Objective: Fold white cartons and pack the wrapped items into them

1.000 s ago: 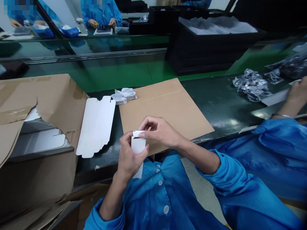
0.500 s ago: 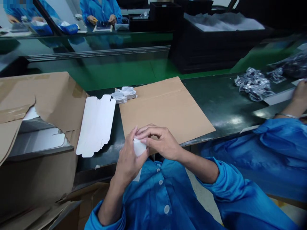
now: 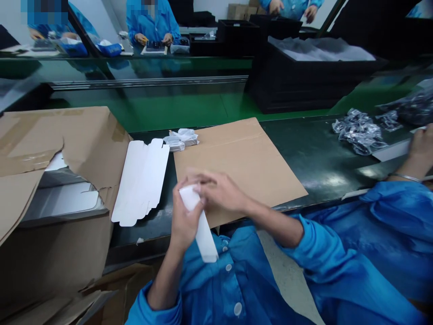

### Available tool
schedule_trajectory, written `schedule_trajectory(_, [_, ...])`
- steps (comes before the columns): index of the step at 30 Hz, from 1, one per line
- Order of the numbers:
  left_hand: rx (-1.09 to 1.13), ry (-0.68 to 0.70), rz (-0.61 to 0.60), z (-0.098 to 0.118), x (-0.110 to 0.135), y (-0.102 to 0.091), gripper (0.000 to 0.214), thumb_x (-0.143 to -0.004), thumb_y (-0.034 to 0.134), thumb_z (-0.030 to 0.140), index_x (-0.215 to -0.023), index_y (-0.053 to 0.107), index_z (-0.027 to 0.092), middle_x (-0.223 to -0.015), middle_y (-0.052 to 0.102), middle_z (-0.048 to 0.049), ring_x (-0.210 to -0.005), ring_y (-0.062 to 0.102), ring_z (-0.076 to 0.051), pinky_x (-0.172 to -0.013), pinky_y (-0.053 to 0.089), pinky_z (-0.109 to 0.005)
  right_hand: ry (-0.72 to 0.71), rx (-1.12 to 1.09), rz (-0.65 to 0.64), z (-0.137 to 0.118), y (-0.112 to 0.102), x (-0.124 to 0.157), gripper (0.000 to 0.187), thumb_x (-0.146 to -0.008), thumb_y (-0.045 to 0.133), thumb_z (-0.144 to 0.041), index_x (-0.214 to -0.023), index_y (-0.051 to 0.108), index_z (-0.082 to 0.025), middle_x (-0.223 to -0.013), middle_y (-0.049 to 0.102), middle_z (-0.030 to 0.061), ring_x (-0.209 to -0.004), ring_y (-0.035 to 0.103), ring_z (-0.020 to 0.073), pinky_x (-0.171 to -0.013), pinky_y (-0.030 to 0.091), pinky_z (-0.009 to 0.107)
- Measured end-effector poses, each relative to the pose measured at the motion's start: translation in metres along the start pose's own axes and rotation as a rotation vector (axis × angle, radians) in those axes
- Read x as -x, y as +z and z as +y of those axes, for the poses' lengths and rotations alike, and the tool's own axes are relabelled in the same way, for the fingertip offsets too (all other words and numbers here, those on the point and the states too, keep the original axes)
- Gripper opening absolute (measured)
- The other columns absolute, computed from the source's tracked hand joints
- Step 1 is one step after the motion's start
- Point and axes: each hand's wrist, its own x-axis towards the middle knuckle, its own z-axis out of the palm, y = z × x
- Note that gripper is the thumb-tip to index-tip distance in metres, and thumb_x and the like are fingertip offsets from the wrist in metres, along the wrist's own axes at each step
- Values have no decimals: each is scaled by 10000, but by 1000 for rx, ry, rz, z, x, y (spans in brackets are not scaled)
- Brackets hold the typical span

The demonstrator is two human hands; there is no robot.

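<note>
A small white carton (image 3: 203, 228), long and narrow, is gripped in my left hand (image 3: 182, 221), tilted with its lower end toward my chest. My right hand (image 3: 219, 192) is closed over the carton's upper end, fingers pressed on it; both hands are a little blurred. They hover above the near edge of a brown cardboard sheet (image 3: 250, 158) that lies on the dark bench. A flat white carton blank (image 3: 142, 180) lies just left of the sheet.
An open brown shipping box (image 3: 50, 149) holding white blanks stands at the left. Small plastic-wrapped packets (image 3: 181, 137) lie behind the blank. A co-worker's hand (image 3: 419, 149) and blue sleeve are at the right, near clear bags (image 3: 360, 126). Black bins (image 3: 304, 76) sit beyond a green belt.
The carton has swung from upright to tilted, its lower end now sticking out toward my chest. My right hand stays over its top end. The camera view shifted slightly down.
</note>
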Motion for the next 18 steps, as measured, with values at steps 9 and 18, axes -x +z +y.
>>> schedule_trajectory(9, [440, -185, 86, -12, -39, 20, 515, -837, 640, 484, -1265, 475, 249, -936, 655, -21, -858, 636, -154, -781, 493, -270, 62, 746, 90, 74, -12, -137, 286, -836, 557, -108, -1113, 610, -154, -1163, 591, 131, -1083, 539, 256, -929, 449, 388])
schedule_trajectory(18, [325, -120, 115, -20, -48, 22, 537, -785, 700, 488, -1223, 503, 248, -954, 641, -20, -814, 618, -158, -739, 484, -283, 126, 756, 65, 96, -81, -34, 562, -788, 366, 15, -1265, 561, -209, -1330, 578, 44, -1195, 534, 182, -982, 437, 316])
